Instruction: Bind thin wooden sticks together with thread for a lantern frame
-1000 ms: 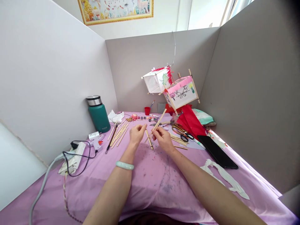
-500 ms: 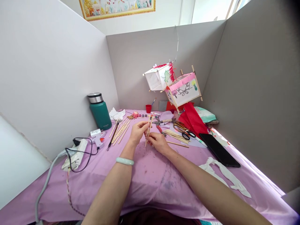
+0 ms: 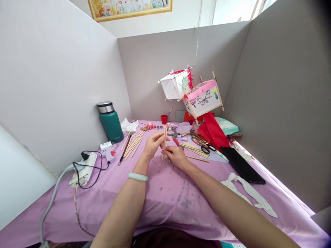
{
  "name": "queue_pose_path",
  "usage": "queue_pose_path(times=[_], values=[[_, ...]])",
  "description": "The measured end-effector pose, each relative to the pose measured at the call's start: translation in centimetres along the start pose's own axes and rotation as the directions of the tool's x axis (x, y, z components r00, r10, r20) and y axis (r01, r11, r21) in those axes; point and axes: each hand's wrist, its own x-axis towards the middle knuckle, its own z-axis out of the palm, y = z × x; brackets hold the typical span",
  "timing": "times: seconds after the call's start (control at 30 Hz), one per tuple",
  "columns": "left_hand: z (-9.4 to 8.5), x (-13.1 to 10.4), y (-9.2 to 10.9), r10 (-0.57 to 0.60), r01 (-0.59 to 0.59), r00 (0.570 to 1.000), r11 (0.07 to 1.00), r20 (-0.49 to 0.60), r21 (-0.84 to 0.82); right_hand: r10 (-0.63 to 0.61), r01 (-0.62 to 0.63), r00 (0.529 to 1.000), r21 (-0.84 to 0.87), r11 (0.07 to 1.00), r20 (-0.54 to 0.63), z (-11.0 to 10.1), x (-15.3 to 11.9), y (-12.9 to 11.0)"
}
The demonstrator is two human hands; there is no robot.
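Note:
Two short wooden sticks (image 3: 164, 142) stand upright side by side between my hands above the middle of the table. My left hand (image 3: 153, 144), with a pale green bangle on the wrist, pinches them near the top. Lower down, my right hand (image 3: 176, 155) grips them with thumb and fingers; part of its grip is hidden. Just beyond the hands lie pliers (image 3: 176, 142) with red handles. To the right is a bundle of wooden sticks (image 3: 193, 149), and to the left more loose sticks (image 3: 136, 144) lie beside a dark brush (image 3: 126, 148).
At left stand a green bottle (image 3: 111, 124), a hot glue gun (image 3: 110, 155) and a power strip (image 3: 86, 168) with cables. Two paper lanterns (image 3: 204, 98) hang at the back. Scissors (image 3: 207, 148), red cloth (image 3: 214, 132), a black phone (image 3: 241, 164) and white gloves (image 3: 254, 193) are at right.
The two sticks have gone from slightly crossed and tilted to nearly parallel and upright. Both hands keep their hold, with the right shifted very slightly.

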Motion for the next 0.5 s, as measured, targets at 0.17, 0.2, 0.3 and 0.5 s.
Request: queue_pose_path(times=[0.17, 0.2, 0.3, 0.5], values=[[0.11, -0.07, 0.01, -0.007, 0.007, 1.0, 1.0, 0.004, -0.004, -0.003, 0.005, 1.0, -0.083, 0.997, 0.023, -0.17, 0.1, -0.12], [0.11, -0.07, 0.01, -0.008, 0.008, 1.0, 1.0, 0.001, -0.01, -0.008, 0.01, 1.0, -0.093, 0.996, 0.028, -0.2, 0.12, -0.12], [0.06, -0.02, -0.08, -0.007, 0.007, 1.0, 1.0, 0.003, -0.014, -0.012, 0.016, 0.999, -0.111, 0.994, 0.033, -0.25, 0.17, -0.17], [-0.15, 0.2, -0.33, -0.024, 0.025, 1.0, 0.999, -0.01, 0.02, 0.017, -0.012, 0.999, -0.097, 0.995, 0.048, -0.44, 0.16, -0.34]])
